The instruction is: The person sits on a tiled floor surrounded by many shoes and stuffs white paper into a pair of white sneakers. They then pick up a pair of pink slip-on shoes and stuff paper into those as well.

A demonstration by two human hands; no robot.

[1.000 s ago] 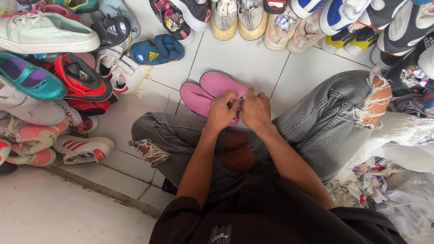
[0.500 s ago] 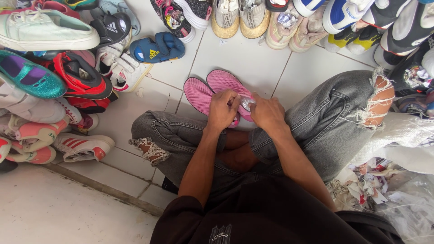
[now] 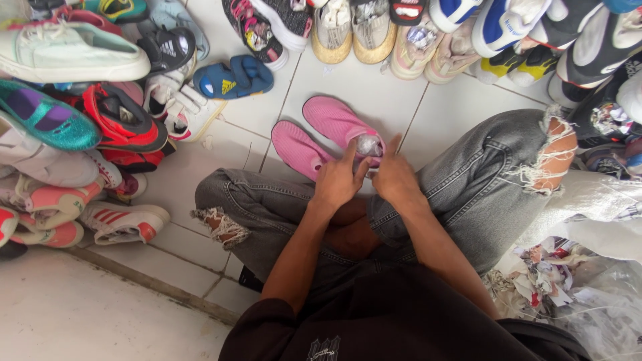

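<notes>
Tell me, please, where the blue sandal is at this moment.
In the head view, the blue sandal lies on the white tiled floor, upper left of the pink shoes, beside the shoe pile on the person's left.

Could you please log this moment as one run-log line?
left hand: on pink shoe | right hand: at its opening | clear wad: in opening | second pink shoe: alongside
</notes>
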